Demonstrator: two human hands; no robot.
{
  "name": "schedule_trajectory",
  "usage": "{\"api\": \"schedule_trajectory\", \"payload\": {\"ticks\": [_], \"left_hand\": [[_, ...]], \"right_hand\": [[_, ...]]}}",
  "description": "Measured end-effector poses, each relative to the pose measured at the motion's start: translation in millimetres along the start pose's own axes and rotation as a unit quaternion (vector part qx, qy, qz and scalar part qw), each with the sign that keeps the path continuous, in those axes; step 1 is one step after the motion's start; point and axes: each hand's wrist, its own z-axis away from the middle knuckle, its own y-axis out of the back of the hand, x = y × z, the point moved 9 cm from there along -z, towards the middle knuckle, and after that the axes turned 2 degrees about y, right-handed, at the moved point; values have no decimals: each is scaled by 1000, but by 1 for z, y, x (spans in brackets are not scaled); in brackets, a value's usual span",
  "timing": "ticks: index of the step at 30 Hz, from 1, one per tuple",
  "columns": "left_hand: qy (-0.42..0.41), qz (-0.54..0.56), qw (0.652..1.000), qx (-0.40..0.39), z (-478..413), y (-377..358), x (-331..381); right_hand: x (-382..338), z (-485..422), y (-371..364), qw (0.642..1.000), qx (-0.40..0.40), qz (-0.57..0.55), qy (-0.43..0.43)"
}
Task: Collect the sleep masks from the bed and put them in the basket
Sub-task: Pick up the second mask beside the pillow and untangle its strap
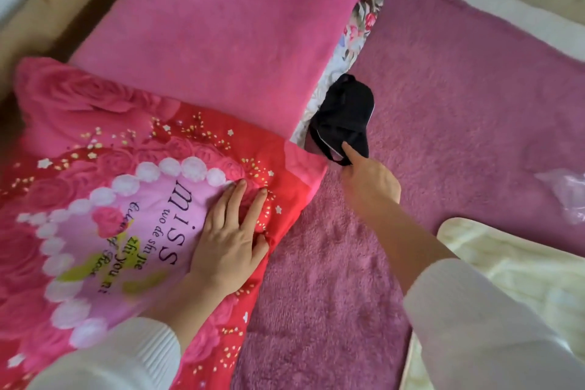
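Head view: black sleep mask (pixel 343 119) lying on the purple bed cover (pixel 459 111), tucked against the lower corner of the plain pink folded blanket (pixel 221 38), just beside the floral edge (pixel 364 19) under that blanket. Long axis running roughly from upper right to lower left, crumpled, thin strap looping at the lower end. Right hands (pixel 368 182) stretched forward from a white sleeve (pixel 474 320), forefinger extended and touching the strap end of the mask, other fingers curled under; whether anything is pinched, cannot tell. Left hands (pixel 229 241) laid flat, palm down, fingers spread and open, pressing on the red rose-printed pillow (pixel 95 199) near its right edge, holding nothing. Pillow overlapping the near end of the pink blanket. Pale cream cloth (pixel 512 269) at the lower right edge of the bed, clear plastic bag (pixel 566 196) at the far right.
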Motion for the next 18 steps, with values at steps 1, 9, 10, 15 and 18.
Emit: {"api": "schedule_trajectory", "payload": {"ticks": [1, 9, 10, 15, 18], "left_hand": [[4, 6, 1000, -15, 0, 3, 1], [117, 306, 944, -43, 9, 103, 30], [115, 331, 936, -25, 16, 125, 36], [11, 363, 932, -17, 70, 230, 68], [-34, 394, 917, -55, 122, 270, 78]], "right_hand": [[0, 6, 3, 1000, -5, -17, 2], [-11, 119, 87, 963, 16, -265, 54], [-13, 137, 99, 960, 6, -274, 61], [-24, 237, 159, 923, -73, -369, 83], [-27, 300, 201, 913, -58, -389, 107]]}}
